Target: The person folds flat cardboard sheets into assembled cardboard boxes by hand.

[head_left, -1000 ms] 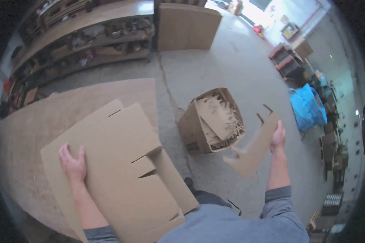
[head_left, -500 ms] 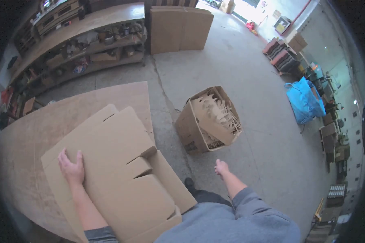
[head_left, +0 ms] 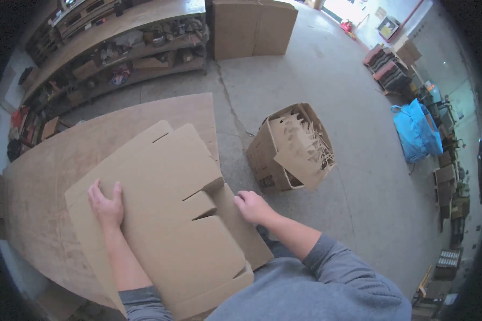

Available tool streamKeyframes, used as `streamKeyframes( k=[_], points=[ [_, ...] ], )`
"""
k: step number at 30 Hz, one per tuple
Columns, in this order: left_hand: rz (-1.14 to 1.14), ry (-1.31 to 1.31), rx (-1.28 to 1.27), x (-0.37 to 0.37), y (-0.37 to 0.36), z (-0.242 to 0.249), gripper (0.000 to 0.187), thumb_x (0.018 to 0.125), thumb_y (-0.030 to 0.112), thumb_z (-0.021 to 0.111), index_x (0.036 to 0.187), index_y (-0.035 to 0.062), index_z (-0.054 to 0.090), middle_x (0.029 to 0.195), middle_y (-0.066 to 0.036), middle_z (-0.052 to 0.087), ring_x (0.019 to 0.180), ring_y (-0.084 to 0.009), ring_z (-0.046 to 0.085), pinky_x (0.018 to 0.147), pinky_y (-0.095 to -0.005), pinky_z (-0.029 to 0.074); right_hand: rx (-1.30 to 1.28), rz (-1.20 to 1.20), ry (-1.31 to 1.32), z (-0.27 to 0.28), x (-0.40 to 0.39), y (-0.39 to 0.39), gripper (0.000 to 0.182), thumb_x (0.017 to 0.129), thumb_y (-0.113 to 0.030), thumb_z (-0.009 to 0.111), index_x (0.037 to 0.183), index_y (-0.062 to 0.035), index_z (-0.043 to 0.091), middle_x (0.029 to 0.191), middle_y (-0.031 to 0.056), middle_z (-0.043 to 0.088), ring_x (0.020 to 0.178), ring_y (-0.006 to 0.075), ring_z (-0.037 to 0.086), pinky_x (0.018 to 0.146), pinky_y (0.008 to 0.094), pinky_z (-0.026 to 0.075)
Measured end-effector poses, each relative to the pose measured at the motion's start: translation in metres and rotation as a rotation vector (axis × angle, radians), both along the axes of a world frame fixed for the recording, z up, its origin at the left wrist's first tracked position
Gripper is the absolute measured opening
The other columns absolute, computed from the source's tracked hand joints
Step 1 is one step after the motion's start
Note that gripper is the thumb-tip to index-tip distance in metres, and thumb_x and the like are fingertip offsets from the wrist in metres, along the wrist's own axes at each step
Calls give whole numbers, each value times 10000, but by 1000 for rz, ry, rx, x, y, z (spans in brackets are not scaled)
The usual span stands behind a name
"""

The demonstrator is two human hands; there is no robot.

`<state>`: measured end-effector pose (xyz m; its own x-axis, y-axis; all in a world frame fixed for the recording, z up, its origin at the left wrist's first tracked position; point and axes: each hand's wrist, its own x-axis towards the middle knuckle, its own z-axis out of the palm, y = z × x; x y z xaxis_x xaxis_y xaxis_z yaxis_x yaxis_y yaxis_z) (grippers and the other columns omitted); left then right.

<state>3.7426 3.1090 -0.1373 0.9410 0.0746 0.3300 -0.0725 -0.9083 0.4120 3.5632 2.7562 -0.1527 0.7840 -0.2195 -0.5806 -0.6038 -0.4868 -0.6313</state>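
Note:
A large flat cardboard sheet (head_left: 144,182) with slots and flaps lies tilted across the wooden table (head_left: 37,214). My left hand (head_left: 107,206) rests on its left part, fingers apart. At the sheet's right side, my right hand (head_left: 251,207) is over the lower cardboard flap (head_left: 235,219), with its fingers curled together. Whether anything is between those fingers is too small to tell. Beyond my right hand, an open cardboard box (head_left: 262,163) on the floor holds cardboard scraps (head_left: 300,144) that stick out of its top.
A long workbench (head_left: 112,32) with cluttered shelves stands at the back left. Large cardboard panels (head_left: 251,29) stand upright beside it. A blue bag (head_left: 415,131) is on the floor at the right, near stacked items along the wall.
My right hand has moved left from over the floor to the cardboard's right flap. My left hand stays on the sheet. The whole view has shifted slightly.

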Motion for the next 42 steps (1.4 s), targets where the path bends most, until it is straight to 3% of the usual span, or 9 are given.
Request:
streamKeyframes(
  k=[5, 8, 11, 14, 17, 23, 26, 29, 42],
  points=[
    [28, 23, 36, -1, -3, 3, 654, 837, 489, 574, 1258, -2, 479, 1242, -171, 503, 1193, -320, 458, 1018, -433, 350, -146, 126, 163, 20, 12, 21, 544, 963, -380, 274, 1082, 78, 543, 1127, 286, 489, 1015, 415, 519, 900, 467, 409],
    [25, 40, 28, -2, -4, 7, 648, 840, 490, 566, 1263, 8, 476, 1251, -168, 496, 1208, -313, 441, 1032, -428, 334, -137, 83, 161, 19, 14, 27, 502, 944, -321, 223, 990, 64, 541, 1022, 321, 486, 905, 448, 501, 841, 483, 423],
    [5, -7, 44, 0, -1, -1, 647, 839, 478, 583, 1250, -13, 486, 1226, -187, 514, 1185, -326, 462, 1019, -426, 354, -28, -33, 273, 44, 22, 20, 583, 941, -475, 281, 1000, 50, 527, 989, 194, 595, 853, 316, 571, 677, 410, 438],
    [10, 13, 42, -1, 1, -2, 645, 852, 472, 567, 1271, -7, 465, 1251, -189, 492, 1199, -331, 449, 1028, -441, 345, 49, -73, 290, 15, 27, 10, 842, 917, -632, 205, 1280, 86, 454, 1312, 234, 479, 1189, 343, 486, 929, 417, 410],
    [45, 54, 43, -3, -2, 3, 680, 845, 511, 535, 1292, 6, 452, 1282, -173, 481, 1222, -317, 431, 1034, -439, 337, -27, -26, 182, -10, 25, 14, 773, 932, -613, 128, 710, -4, 550, 902, 194, 592, 838, 308, 550, 733, 383, 412],
    [34, 48, 42, -4, -2, 1, 694, 834, 516, 557, 1283, -4, 456, 1277, -188, 484, 1222, -332, 427, 1038, -450, 332, -102, -7, 205, 9, 29, 21, 786, 960, -546, 96, 936, 46, 614, 1071, 265, 606, 1013, 415, 542, 868, 451, 408],
    [2, -36, 53, -4, -2, -4, 639, 809, 445, 606, 1232, -18, 485, 1207, -198, 513, 1173, -343, 456, 1020, -442, 343, -284, 288, 181, -7, 26, 21, 317, 931, -189, 227, 1143, -79, 436, 988, 238, 603, 845, 460, 585, 638, 543, 458],
    [-13, -70, 29, -4, 3, -7, 617, 814, 438, 629, 1233, 6, 491, 1192, -180, 522, 1156, -326, 467, 1013, -430, 354, -262, 63, 144, 19, 25, 25, 659, 976, -485, 220, 881, 27, 625, 934, 290, 642, 896, 492, 585, 770, 521, 445],
    [28, 38, -88, -13, 0, 12, 625, 856, 441, 589, 1267, -10, 455, 1254, -166, 493, 1197, -307, 450, 1032, -416, 355, -196, 132, 15, -17, 23, 3, 683, 969, -513, 240, 722, 32, 570, 811, 259, 624, 792, 423, 566, 710, 478, 388]
  ],
)
